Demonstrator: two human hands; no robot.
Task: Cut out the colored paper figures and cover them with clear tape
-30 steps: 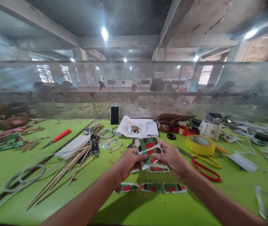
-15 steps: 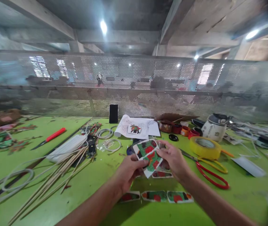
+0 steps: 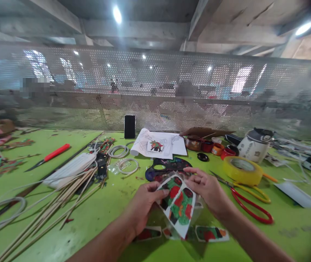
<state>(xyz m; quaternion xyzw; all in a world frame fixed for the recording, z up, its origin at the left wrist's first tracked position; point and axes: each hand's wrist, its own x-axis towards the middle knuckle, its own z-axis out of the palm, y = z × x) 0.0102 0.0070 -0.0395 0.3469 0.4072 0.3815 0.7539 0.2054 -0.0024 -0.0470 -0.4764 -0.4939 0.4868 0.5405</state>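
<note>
Between my hands is a painted paper cutout (image 3: 182,209), patterned in green, red and black with white edges, and clear film shows around it. My left hand (image 3: 144,203) pinches its left edge between thumb and fingers. At the upper right edge, my right hand (image 3: 206,185) grips it with thumb and bent fingers. On the green table (image 3: 101,222) below lie similar painted strips; one strip (image 3: 211,233) is at the right and another strip (image 3: 149,233) at the left, partly behind my left hand. The held paper hides part of the middle strip. A dark paint palette (image 3: 169,165) lies just beyond.
Scissors (image 3: 251,209) and a yellow tape roll (image 3: 241,173) lie to the right, near paint jars (image 3: 217,148) and a kettle (image 3: 255,145). Bamboo sticks (image 3: 51,211), white tubing (image 3: 4,214) and a red-handled knife (image 3: 57,153) are leftward. Drawings (image 3: 162,143) and a phone (image 3: 129,126) stand behind.
The painted paper has come lower and closer, turned so more of its face shows. More of the palette is visible behind it. The view has tipped slightly downward.
</note>
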